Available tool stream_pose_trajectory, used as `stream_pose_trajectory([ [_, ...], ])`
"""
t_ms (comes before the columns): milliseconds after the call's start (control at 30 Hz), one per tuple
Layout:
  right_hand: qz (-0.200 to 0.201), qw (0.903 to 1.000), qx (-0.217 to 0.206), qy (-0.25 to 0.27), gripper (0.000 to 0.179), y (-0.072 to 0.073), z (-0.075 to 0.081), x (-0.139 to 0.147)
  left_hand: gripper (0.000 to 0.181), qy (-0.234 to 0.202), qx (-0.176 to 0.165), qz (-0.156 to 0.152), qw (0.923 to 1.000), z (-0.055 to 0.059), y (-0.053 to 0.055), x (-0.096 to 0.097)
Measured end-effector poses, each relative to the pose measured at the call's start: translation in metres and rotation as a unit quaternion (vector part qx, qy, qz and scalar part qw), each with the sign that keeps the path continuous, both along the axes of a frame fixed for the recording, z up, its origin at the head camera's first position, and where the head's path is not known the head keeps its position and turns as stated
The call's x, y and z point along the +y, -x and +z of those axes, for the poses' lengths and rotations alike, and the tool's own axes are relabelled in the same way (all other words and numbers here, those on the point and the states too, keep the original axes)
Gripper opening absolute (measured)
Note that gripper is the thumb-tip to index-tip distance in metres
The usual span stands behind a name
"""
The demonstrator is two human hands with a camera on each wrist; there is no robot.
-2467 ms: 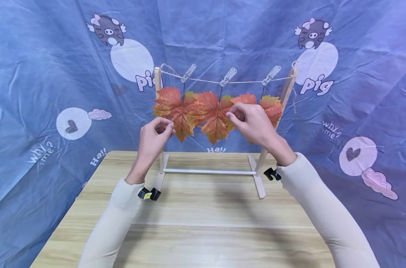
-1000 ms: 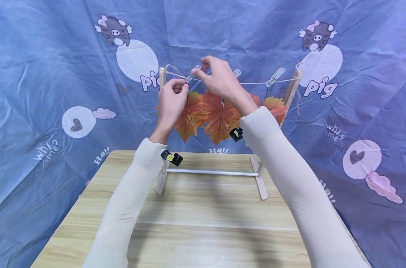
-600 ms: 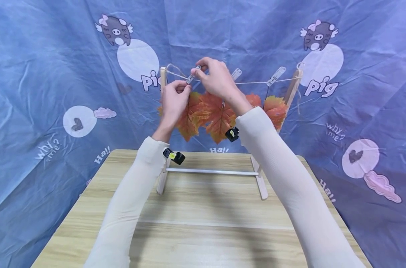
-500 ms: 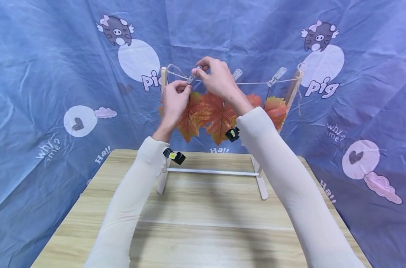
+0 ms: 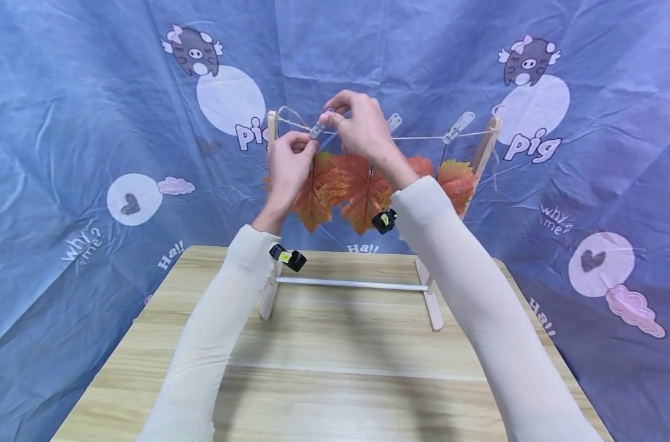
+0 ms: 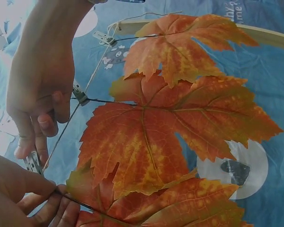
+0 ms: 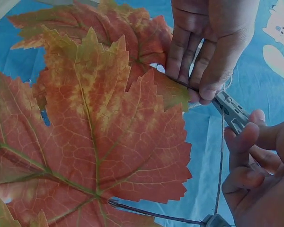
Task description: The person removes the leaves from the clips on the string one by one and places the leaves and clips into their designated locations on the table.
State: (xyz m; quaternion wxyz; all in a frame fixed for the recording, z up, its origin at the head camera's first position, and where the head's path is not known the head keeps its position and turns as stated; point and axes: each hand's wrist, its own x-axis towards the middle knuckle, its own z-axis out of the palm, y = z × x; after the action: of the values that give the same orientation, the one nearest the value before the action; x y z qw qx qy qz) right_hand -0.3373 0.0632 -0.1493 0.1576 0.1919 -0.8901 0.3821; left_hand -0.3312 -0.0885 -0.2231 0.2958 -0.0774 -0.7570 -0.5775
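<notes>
My right hand (image 5: 362,126) pinches the handle end of a light grey clothespin (image 7: 232,113) at the left part of the twine (image 5: 418,137). Just below it, the thumb and fingers of my left hand (image 5: 288,166) pinch the dark stem (image 6: 80,203) of the left orange-red maple leaf (image 5: 313,205), right at the clothespin's tip. In the head view my left hand hides part of that leaf. A middle maple leaf (image 6: 137,142) and a right maple leaf (image 5: 456,181) hang by their stems from two more clothespins, the far one (image 5: 459,127) being in full view.
The twine runs between two wooden posts, the right one (image 5: 485,147) leaning slightly outward. A white crossbar (image 5: 351,283) joins the feet of the stand on the wood-grain table (image 5: 335,356). Behind hangs a blue cloth (image 5: 335,49) printed with pigs.
Both hands rose from beside the leaves to the left clothespin: the left took hold of the stem, the right of the clothespin. Over the last half second they have hardly moved.
</notes>
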Motion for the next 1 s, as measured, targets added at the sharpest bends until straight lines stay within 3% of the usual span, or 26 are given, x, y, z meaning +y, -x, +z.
stream_pose_trajectory([
  [500, -0.021, 0.9975, 0.059, 0.033, 0.022, -0.005, 0.005, 0.001, 0.014, -0.014, 0.025, 0.002, 0.9996, 0.0, -0.003, -0.007],
  [1000, -0.029, 0.9959, 0.064, 0.057, 0.022, -0.01, 0.005, 0.017, 0.012, -0.019, 0.041, 0.006, 0.999, -0.002, -0.01, -0.014],
])
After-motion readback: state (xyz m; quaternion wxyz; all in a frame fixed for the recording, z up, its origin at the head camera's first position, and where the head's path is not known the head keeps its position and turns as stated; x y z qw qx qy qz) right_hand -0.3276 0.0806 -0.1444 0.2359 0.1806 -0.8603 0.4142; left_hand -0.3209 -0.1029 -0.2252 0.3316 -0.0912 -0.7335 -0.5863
